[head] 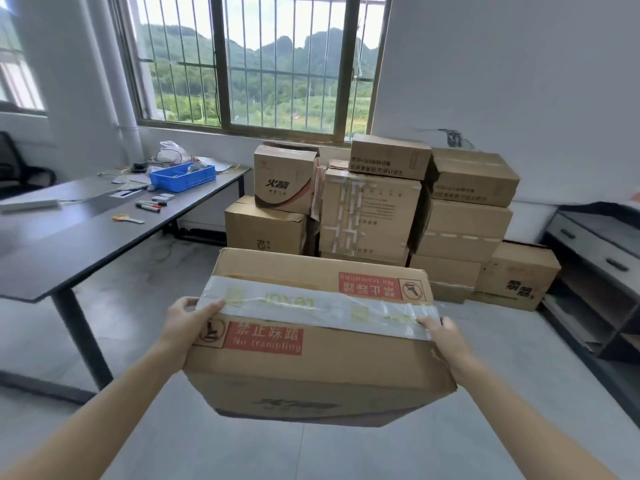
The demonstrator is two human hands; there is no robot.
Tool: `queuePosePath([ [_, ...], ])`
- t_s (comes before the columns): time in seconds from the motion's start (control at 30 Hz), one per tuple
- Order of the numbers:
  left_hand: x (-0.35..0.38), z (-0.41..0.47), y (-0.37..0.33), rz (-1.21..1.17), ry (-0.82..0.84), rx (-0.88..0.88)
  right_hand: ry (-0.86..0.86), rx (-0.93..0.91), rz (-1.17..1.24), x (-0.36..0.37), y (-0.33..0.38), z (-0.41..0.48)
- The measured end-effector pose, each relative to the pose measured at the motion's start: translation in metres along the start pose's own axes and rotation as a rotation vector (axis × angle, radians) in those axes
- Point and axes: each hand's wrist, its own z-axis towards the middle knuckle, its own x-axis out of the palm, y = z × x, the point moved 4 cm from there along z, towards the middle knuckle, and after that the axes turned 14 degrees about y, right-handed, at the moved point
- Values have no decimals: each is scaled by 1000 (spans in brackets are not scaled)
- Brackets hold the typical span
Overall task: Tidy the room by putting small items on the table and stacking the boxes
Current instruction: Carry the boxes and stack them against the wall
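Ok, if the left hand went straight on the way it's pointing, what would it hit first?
Probably the low box at the stack's left end, beside the table. The left hand grips the carried box and points that way; depth is hard to judge.

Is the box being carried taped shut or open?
Shut. Wide whitish tape runs across the closed top flaps of the large brown cardboard box gripped by the left hand and right hand.

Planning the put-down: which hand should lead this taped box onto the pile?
Probably right hand: it grips the taped cardboard box on the side nearest the low brown carton ending the pile; left hand faces the dark table.
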Motion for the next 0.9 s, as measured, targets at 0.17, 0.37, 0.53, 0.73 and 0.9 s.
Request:
queuePosePath([
  [0.17, -12, 72, -12, 35, -91, 11, 88, 35, 37, 32, 23, 108],
  [0.37, -23, 145, 4, 64, -177, 59, 139, 68, 64, 72, 47, 201],
  [0.53, -35, 241, 3, 15, -214, 130, 63, 15, 32, 101, 91, 286],
  [0.73, -59, 370, -20, -43, -185, 218, 4, -15, 65, 134, 155, 389],
  [0.9, -71, 448, -44, -9, -139, 305, -105, -19, 215, 154, 187, 447],
])
